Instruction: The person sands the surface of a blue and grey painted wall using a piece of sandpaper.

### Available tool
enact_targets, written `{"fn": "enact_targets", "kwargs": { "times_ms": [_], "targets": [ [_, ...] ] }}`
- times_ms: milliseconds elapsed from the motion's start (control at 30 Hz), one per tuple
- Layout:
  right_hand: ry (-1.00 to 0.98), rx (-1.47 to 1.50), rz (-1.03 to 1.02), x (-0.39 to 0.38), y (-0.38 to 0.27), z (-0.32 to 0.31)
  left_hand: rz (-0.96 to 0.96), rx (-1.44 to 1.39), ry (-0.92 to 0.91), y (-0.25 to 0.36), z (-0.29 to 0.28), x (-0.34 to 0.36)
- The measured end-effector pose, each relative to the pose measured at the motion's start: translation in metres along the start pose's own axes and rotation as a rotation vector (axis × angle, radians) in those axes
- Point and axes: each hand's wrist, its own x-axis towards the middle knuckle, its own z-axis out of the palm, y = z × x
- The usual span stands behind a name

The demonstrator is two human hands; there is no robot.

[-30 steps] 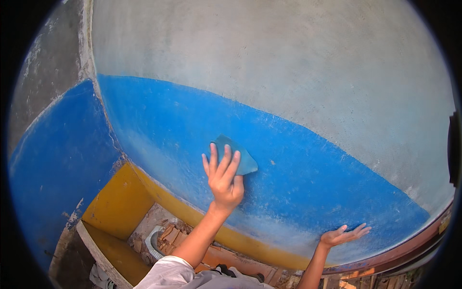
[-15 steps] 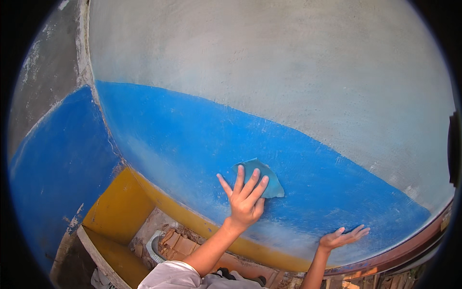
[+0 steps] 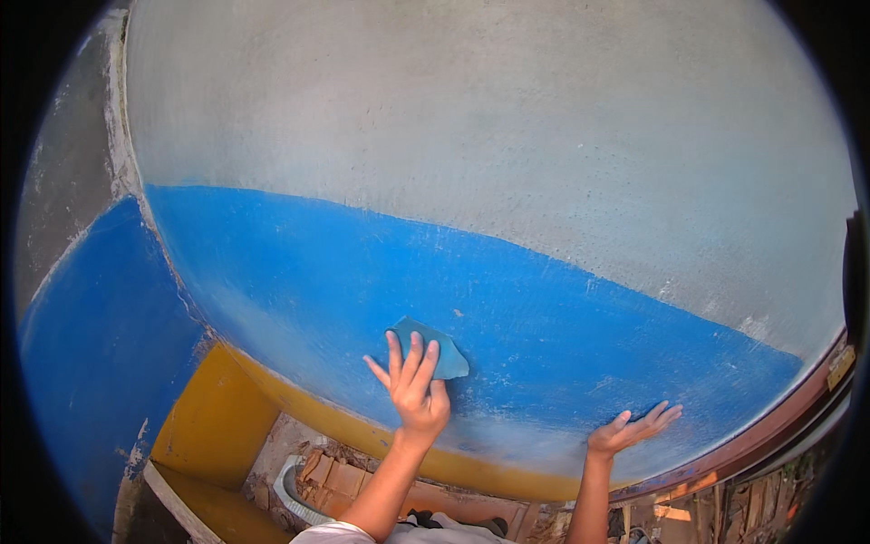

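Note:
My left hand (image 3: pixel 419 394) presses a folded piece of blue-green sandpaper (image 3: pixel 449 359) against the blue-painted band of the wall (image 3: pixel 299 263). Its fingers are spread over the sheet, and the thumb lies along the lower edge. The sheet's pointed top and right side stick out past the fingertips. To the right and a little lower, my right hand (image 3: pixel 632 433) rests by the same blue band, palm toward the wall, fingers stretched out and holding nothing. Pale scuffs and whitish dusty patches mark the paint around both hands.
Bare grey plaster (image 3: pixel 471 118) rises above the blue band. At left, a second blue wall (image 3: pixel 100 344) meets it at a cracked corner. Below are a yellow ledge (image 3: pixel 213 417), a curved whitish object (image 3: pixel 290 485) and broken tiles (image 3: pixel 340 480). Wood scraps (image 3: pixel 752 508) lie lower right.
My left hand has shifted left across the blue paint with the sandpaper under its fingers. The view has tilted a little; my right hand stays near the same part of the wall.

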Motion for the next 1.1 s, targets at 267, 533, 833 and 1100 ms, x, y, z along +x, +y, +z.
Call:
{"fn": "enact_targets", "kwargs": {
  "times_ms": [267, 533, 833, 1100],
  "targets": [
    [-0.018, 0.029, -0.003, -0.005, 0.004, 0.003, 0.077, -0.005, 0.056, 0.042, 0.018, 0.062],
    [-0.037, 0.078, -0.055, -0.004, 0.008, 0.000, -0.207, -0.058, 0.263, 0.032, 0.020, 0.057],
    [-0.104, 0.137, -0.047, -0.002, 0.006, -0.008, 0.236, 0.003, -0.086, 0.051, 0.055, -0.068],
    [-0.141, 0.244, 0.045, 0.005, -0.001, -0.017, 0.073, -0.077, 0.080, 0.124, 0.058, 0.060]
  ]
}}
